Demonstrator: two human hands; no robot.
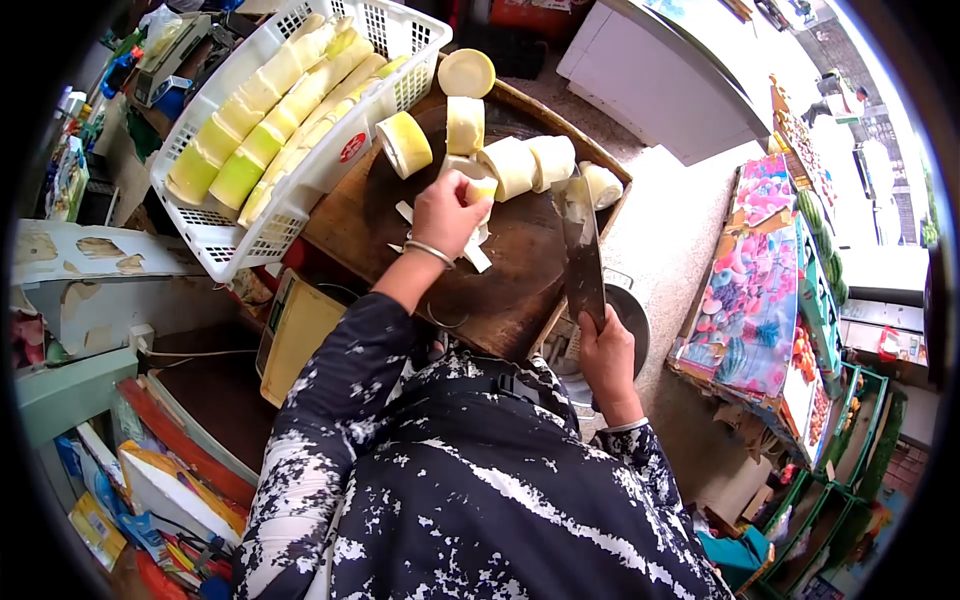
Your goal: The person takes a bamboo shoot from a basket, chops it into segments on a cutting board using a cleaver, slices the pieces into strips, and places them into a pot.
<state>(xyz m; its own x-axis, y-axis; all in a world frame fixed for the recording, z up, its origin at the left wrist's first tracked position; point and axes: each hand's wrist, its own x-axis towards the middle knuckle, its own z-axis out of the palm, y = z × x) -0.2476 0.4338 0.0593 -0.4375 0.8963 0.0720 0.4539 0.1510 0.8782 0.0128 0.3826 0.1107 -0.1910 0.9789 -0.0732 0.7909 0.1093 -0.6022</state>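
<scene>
My right hand (608, 355) is closed round the handle of a broad cleaver (582, 240), its dark-stained blade pointing away from me over the right side of the chopping board (510, 265). Over the board's middle, my left hand (448, 215) has its fingers closed on a small pale piece with a yellow-green edge (482, 188). White strips (478, 260) lie just under and beside that hand. Beyond it are several thick, pale cylinder-shaped chunks, among them a yellow-green one (404, 145) and a whitish one (508, 168). My fingers partly hide the held piece.
A white plastic basket (318, 190) of long yellow-green stalks (255, 135) stands at the board's left. Under the board's right edge sits a metal pot (628, 315). Boxes with a colourful fruit print (745, 265) stand to the right, a white counter (665, 85) behind.
</scene>
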